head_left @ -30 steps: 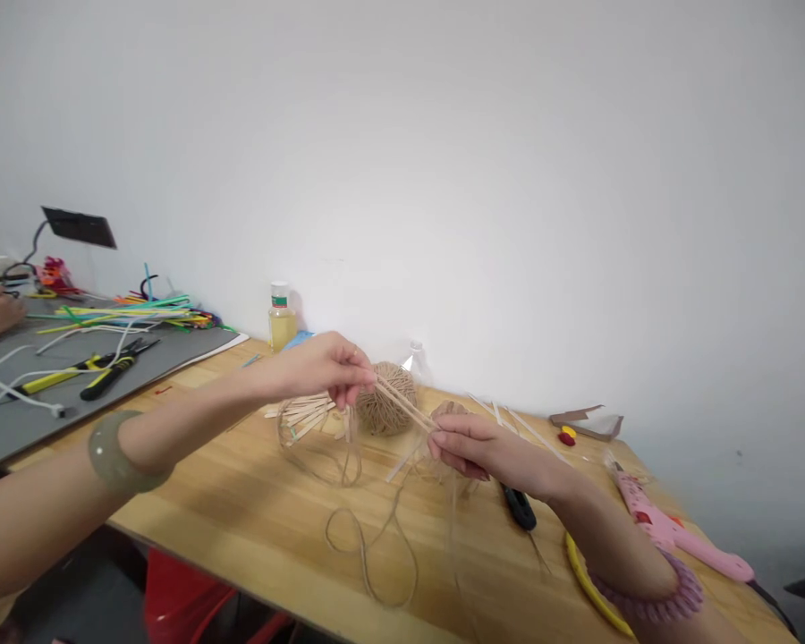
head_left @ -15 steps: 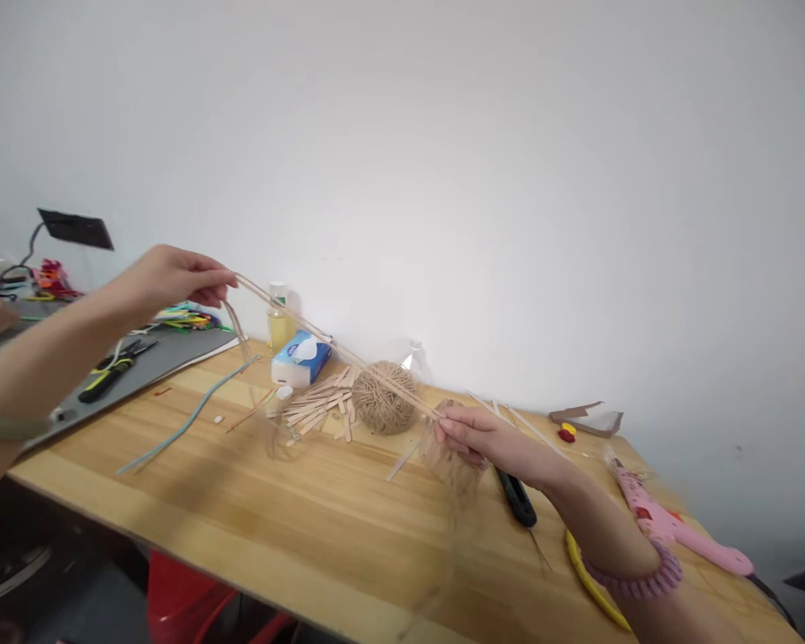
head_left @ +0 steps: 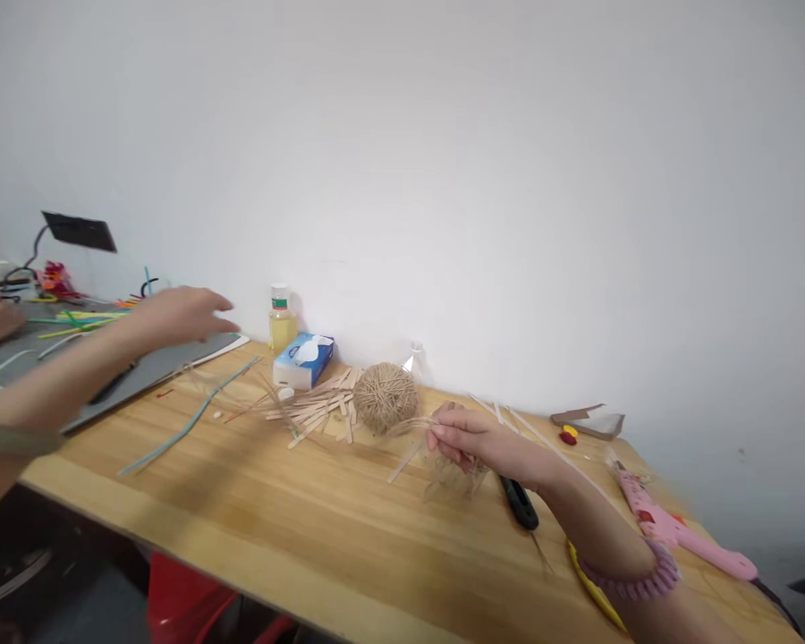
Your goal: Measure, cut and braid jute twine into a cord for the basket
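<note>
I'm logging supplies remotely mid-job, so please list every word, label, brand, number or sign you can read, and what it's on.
No text is readable in this view.
Blue and white tissue pack: printed mark on its blue part, too small and blurred to read.
Bottle of yellow liquid: green and white label, any lettering too small.
Pink glue gun: small marks on the body, too small to tell if they are letters.

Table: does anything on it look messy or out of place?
Yes: the sticks lie in an untidy heap beside the ball, pointing different ways. Twine in the right hand is too blurred to judge.
</note>
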`<state>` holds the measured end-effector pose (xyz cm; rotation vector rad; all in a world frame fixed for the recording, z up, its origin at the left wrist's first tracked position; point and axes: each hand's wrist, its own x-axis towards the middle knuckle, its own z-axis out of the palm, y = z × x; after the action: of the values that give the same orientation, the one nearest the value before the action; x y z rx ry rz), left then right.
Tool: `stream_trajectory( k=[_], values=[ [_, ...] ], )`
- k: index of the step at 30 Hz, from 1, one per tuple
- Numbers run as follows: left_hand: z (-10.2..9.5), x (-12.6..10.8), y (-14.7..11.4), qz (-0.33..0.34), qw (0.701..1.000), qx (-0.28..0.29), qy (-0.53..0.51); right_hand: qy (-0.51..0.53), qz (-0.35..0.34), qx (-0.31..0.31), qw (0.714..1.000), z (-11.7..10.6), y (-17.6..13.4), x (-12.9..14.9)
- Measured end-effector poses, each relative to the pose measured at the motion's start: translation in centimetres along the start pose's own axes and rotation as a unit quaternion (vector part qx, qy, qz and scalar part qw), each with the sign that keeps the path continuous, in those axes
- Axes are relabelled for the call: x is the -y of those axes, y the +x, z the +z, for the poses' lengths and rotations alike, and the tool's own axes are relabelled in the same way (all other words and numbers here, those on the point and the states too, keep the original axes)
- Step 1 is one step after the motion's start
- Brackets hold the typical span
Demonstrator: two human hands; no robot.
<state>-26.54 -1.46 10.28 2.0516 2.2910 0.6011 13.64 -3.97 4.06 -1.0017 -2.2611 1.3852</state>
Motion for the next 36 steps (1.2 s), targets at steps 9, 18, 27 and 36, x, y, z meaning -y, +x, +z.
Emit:
stream_trajectory(
  k=[9, 18, 27, 36],
  values=[
    [4.9, -17.3, -6.2, 0.289, 0.823, 0.408, -0.27, -0.117, -0.039, -0.009, 0.992, 0.7, 0.9, 2.4],
    [4.0, -17.7, -4.7, 0.288, 0.853, 0.371, -0.227, -0.079, -0.061, -0.042, 0.994, 1.1, 0.3, 1.4],
    [3.8, -14.4, -2.0, 0.212, 0.889, 0.299, -0.275, 0.072, -0.03, -0.02, 0.997, 1.6, -1.1, -1.5],
    [3.8, -13.7, -2.2, 0.204, 0.878, 0.306, -0.308, 0.08, 0.013, -0.033, 0.996, 1.5, -1.4, -1.3]
  ],
)
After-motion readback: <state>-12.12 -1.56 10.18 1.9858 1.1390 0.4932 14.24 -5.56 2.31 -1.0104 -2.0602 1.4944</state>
